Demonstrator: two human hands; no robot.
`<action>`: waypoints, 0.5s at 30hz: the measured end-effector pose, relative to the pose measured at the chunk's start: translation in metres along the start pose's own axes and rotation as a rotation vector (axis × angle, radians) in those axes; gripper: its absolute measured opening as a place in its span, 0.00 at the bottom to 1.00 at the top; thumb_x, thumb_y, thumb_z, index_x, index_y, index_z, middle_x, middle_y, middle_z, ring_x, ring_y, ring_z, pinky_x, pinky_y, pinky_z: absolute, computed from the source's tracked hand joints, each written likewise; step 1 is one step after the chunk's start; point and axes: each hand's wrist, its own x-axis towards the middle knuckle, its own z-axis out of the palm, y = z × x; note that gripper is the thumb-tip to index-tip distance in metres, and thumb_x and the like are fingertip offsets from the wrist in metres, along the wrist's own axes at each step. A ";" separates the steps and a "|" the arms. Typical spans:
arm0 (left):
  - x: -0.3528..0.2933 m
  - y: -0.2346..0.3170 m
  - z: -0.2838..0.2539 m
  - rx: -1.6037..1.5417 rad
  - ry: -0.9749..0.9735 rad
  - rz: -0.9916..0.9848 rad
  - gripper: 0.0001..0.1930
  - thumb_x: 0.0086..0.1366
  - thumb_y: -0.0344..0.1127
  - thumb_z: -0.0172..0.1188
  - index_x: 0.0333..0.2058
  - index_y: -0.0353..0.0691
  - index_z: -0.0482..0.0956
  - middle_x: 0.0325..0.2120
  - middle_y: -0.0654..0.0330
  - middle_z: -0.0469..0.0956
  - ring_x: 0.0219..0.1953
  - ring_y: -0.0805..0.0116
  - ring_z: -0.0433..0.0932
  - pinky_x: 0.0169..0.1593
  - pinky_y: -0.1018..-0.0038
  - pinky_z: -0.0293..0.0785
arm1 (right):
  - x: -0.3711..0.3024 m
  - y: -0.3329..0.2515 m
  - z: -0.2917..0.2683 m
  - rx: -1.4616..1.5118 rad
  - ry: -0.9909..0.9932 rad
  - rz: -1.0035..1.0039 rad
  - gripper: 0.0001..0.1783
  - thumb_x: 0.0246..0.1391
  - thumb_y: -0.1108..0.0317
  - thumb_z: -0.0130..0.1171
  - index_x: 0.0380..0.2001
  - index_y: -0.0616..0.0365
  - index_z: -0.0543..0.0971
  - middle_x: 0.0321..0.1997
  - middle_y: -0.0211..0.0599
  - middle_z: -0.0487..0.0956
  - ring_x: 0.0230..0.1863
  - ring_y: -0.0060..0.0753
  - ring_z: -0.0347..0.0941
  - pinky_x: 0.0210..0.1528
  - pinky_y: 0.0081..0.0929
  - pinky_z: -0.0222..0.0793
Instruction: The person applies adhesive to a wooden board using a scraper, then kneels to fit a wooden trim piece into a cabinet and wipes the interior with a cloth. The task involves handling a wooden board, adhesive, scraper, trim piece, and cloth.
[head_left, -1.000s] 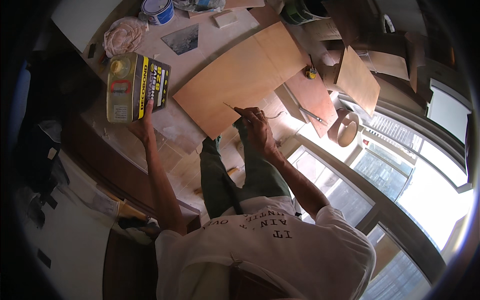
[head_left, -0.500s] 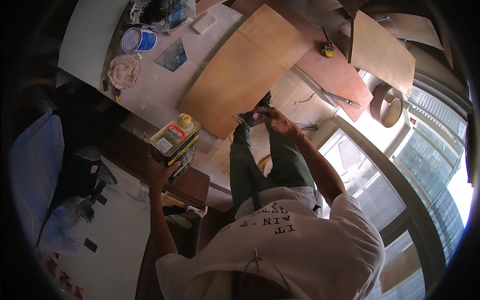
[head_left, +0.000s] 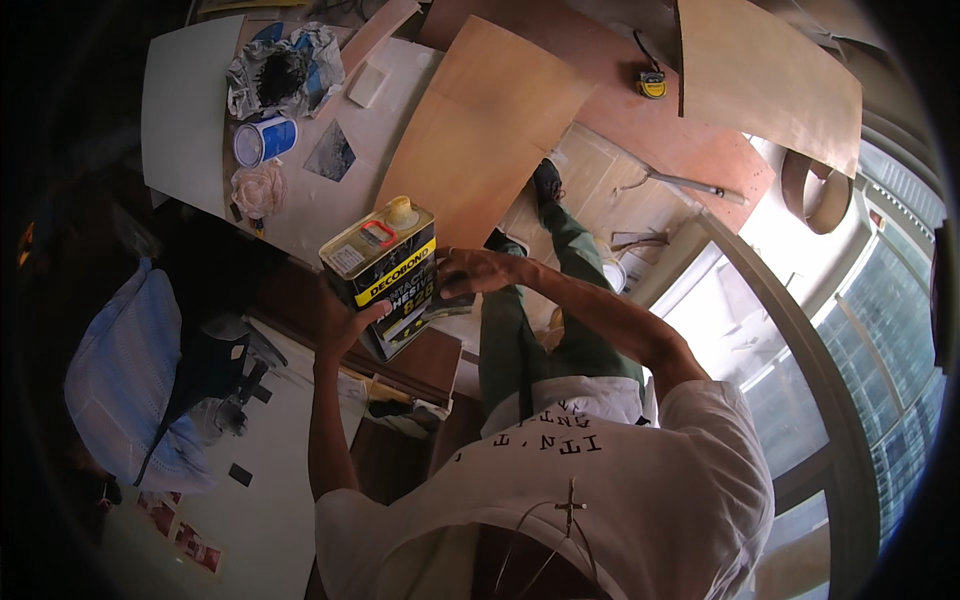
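A rectangular metal can [head_left: 385, 295], black and yellow with a red carry handle and a stained yellowish spout on top, is held up before my torso. My left hand [head_left: 345, 322] grips its left side, thumb across the front face. Against the can's right side is my right hand [head_left: 478, 272], its fingers curled. A dark flat scraper [head_left: 452, 308] shows partly below those fingers; the rest of it is hidden. Beyond the can, a long tan wood sheet [head_left: 490, 110] lies across the pale worktable [head_left: 300, 225].
On the table are a blue-and-white tin [head_left: 265, 141], a crumpled cloth [head_left: 259, 190], a stained plastic wrap [head_left: 285, 72] and a pale block [head_left: 368, 84]. A tape measure [head_left: 651, 82] and a metal rod [head_left: 695, 186] lie on the reddish board [head_left: 600, 110]. A glass door stands at right.
My left hand has moved the can slightly right and toward the middle. My right hand, with the scraper, has come left and down to the can's side. The view has shifted too.
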 end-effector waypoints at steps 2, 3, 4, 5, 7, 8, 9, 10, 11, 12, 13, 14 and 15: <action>0.018 0.029 -0.001 0.094 -0.005 0.046 0.40 0.46 0.30 0.75 0.54 0.27 0.59 0.46 0.48 0.76 0.48 0.61 0.79 0.54 0.65 0.75 | -0.001 -0.009 -0.011 0.098 0.075 -0.017 0.38 0.57 0.64 0.63 0.66 0.67 0.59 0.63 0.50 0.70 0.64 0.43 0.66 0.66 0.38 0.63; 0.026 0.052 0.000 0.207 -0.007 0.012 0.41 0.46 0.32 0.75 0.54 0.27 0.59 0.47 0.46 0.77 0.49 0.60 0.79 0.54 0.65 0.75 | -0.001 -0.025 -0.016 0.206 0.097 -0.018 0.39 0.57 0.63 0.63 0.65 0.68 0.59 0.62 0.49 0.71 0.64 0.41 0.67 0.66 0.38 0.62; 0.030 0.083 0.002 0.323 -0.009 -0.023 0.41 0.46 0.34 0.76 0.54 0.27 0.60 0.47 0.45 0.77 0.49 0.59 0.79 0.54 0.65 0.75 | -0.002 -0.042 -0.022 0.315 0.119 -0.022 0.39 0.57 0.62 0.63 0.65 0.68 0.59 0.61 0.48 0.73 0.64 0.40 0.67 0.67 0.38 0.61; 0.034 0.101 0.005 0.437 -0.007 -0.063 0.42 0.46 0.36 0.76 0.54 0.27 0.60 0.48 0.44 0.77 0.49 0.58 0.79 0.54 0.65 0.74 | -0.003 -0.051 -0.025 0.284 0.122 -0.010 0.39 0.58 0.60 0.63 0.65 0.68 0.58 0.61 0.46 0.73 0.64 0.40 0.67 0.67 0.38 0.60; 0.048 0.117 -0.001 0.600 -0.023 -0.046 0.46 0.44 0.47 0.77 0.55 0.27 0.62 0.48 0.41 0.77 0.50 0.50 0.79 0.56 0.63 0.73 | -0.003 -0.055 -0.026 0.225 0.164 0.010 0.37 0.59 0.56 0.62 0.64 0.65 0.61 0.61 0.42 0.74 0.64 0.41 0.66 0.68 0.37 0.57; 0.054 0.129 -0.003 0.664 -0.029 -0.025 0.47 0.44 0.49 0.77 0.55 0.27 0.62 0.49 0.40 0.77 0.50 0.49 0.79 0.56 0.63 0.73 | -0.002 -0.053 -0.024 0.202 0.192 0.024 0.35 0.60 0.53 0.61 0.63 0.63 0.65 0.61 0.40 0.73 0.64 0.42 0.66 0.69 0.37 0.55; 0.059 0.140 -0.004 0.722 -0.034 -0.010 0.48 0.43 0.51 0.77 0.55 0.27 0.63 0.49 0.40 0.77 0.50 0.48 0.79 0.56 0.62 0.72 | 0.000 -0.055 -0.024 0.207 0.207 0.035 0.32 0.60 0.52 0.60 0.61 0.62 0.68 0.62 0.40 0.72 0.65 0.42 0.65 0.69 0.37 0.55; 0.066 0.152 -0.004 0.727 -0.060 0.003 0.50 0.43 0.54 0.76 0.56 0.26 0.63 0.49 0.40 0.77 0.51 0.48 0.78 0.56 0.61 0.72 | 0.002 -0.058 -0.025 0.214 0.226 0.045 0.30 0.61 0.52 0.60 0.58 0.61 0.71 0.62 0.40 0.72 0.65 0.41 0.64 0.69 0.37 0.54; 0.074 0.163 -0.004 0.768 -0.061 -0.041 0.50 0.43 0.54 0.76 0.57 0.27 0.63 0.49 0.41 0.77 0.51 0.49 0.78 0.56 0.62 0.72 | 0.003 -0.062 -0.026 0.221 0.242 0.057 0.27 0.61 0.52 0.60 0.56 0.60 0.74 0.63 0.40 0.71 0.66 0.41 0.63 0.69 0.37 0.54; 0.079 0.170 -0.004 0.763 -0.082 -0.005 0.49 0.42 0.54 0.76 0.57 0.28 0.64 0.49 0.42 0.78 0.51 0.50 0.78 0.56 0.62 0.72 | 0.003 -0.063 -0.026 0.234 0.248 0.038 0.26 0.61 0.51 0.60 0.54 0.59 0.76 0.63 0.40 0.70 0.66 0.41 0.62 0.69 0.37 0.54; 0.085 0.175 -0.006 0.758 -0.100 0.029 0.49 0.42 0.54 0.76 0.57 0.29 0.64 0.49 0.43 0.78 0.51 0.50 0.78 0.56 0.62 0.72 | 0.004 -0.065 -0.027 0.246 0.252 0.019 0.25 0.61 0.51 0.60 0.51 0.59 0.78 0.64 0.40 0.69 0.67 0.41 0.61 0.70 0.37 0.53; 0.092 0.175 -0.009 0.769 -0.135 0.024 0.48 0.42 0.53 0.77 0.57 0.30 0.65 0.48 0.45 0.78 0.51 0.51 0.79 0.57 0.63 0.72 | 0.005 -0.067 -0.027 0.258 0.254 0.001 0.24 0.61 0.50 0.60 0.49 0.59 0.80 0.64 0.41 0.68 0.68 0.41 0.60 0.70 0.37 0.53; 0.096 0.195 -0.002 0.820 -0.149 0.044 0.48 0.42 0.54 0.76 0.57 0.30 0.66 0.49 0.45 0.78 0.52 0.51 0.78 0.57 0.62 0.71 | 0.007 -0.068 -0.028 0.249 0.271 0.007 0.24 0.61 0.50 0.59 0.50 0.59 0.80 0.64 0.40 0.68 0.68 0.41 0.60 0.70 0.37 0.53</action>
